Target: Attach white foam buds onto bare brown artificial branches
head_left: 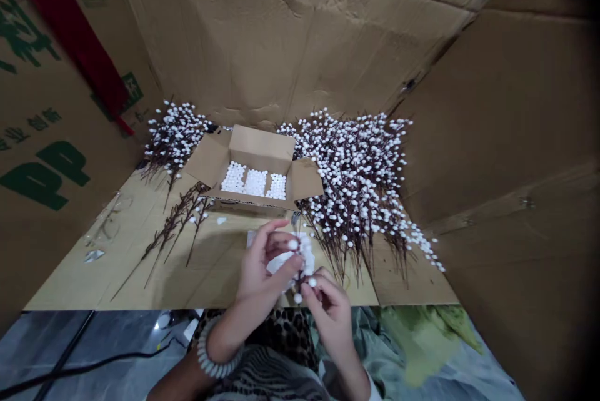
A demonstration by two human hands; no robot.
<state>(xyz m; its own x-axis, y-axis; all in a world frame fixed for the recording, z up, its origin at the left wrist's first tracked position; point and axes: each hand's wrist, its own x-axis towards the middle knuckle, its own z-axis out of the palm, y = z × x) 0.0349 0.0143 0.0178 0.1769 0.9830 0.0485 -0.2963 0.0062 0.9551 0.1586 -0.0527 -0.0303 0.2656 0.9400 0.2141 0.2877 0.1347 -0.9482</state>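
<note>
1. Over the lap, a berried stem [300,270] is held between both hands; its lower part and some of its white berries are hidden by the fingers.
2. A left hand [262,270] is half open, with its fingers curled and its thumb pressed against the berries. A right hand [328,320] is curled more tightly, and the stem is pinched by its fingertips [309,288].
3. Behind the stem, a white wad [281,262] is partly hidden, and its material cannot be made out.
4. Two hands and one held stem are seen. Two heaps of berried stems are laid out, a smaller one [173,142] and a larger one [356,195]; their stems are too tangled to be counted.
5. Between the heaps, an open cardboard box [255,151] is filled with three white rows of packed berries [255,182].
6. Several loose brown twigs [180,226] are lying on a cardboard sheet [94,270], their exact number unclear.
7. Beyond them, cardboard walls [281,39] are raised, and green lettering [42,176] is printed on one. Below, a black cable [94,366] is lying across a grey floor [47,338].
</note>
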